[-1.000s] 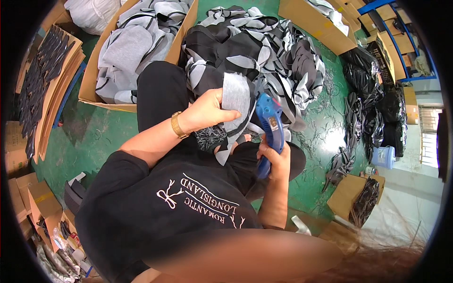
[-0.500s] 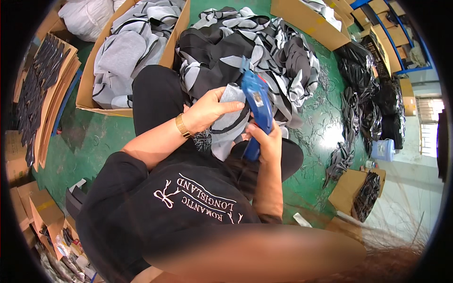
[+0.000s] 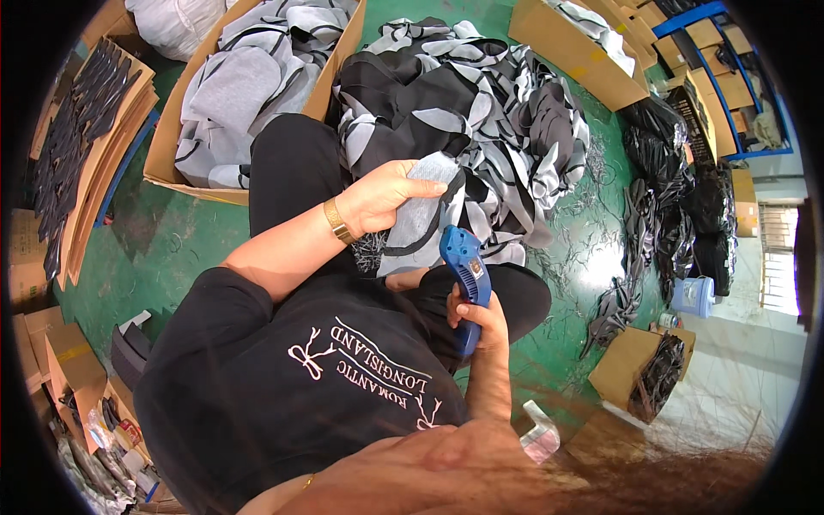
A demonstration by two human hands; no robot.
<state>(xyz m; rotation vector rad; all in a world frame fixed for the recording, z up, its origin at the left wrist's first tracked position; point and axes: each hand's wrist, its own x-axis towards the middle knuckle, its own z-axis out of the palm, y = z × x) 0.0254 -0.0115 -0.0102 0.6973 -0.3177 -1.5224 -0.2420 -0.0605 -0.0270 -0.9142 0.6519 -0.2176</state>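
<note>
My left hand [image 3: 388, 194], with a gold bracelet on its wrist, grips a grey fabric piece [image 3: 416, 215] with black trim, holding it up over my lap. My right hand [image 3: 477, 314] is closed round the handle of a blue hand-held cutting tool [image 3: 467, 276], whose head points up at the lower edge of that grey piece. Just beyond lies a heap of black, grey and white fabric pieces [image 3: 481, 112] on the green floor. My black shirt fills the lower middle of the view.
A cardboard box [image 3: 172, 163] of grey pieces stands at the upper left, flat cardboard with dark strips [image 3: 77, 146] further left. More boxes [image 3: 566, 51] and black scrap piles [image 3: 678, 215] lie to the right, plus a small box [image 3: 631, 373] and a blue container [image 3: 693, 296].
My right hand has brought the blue tool down and back toward my lap. The left hand has turned the grey piece and now holds it more upright.
</note>
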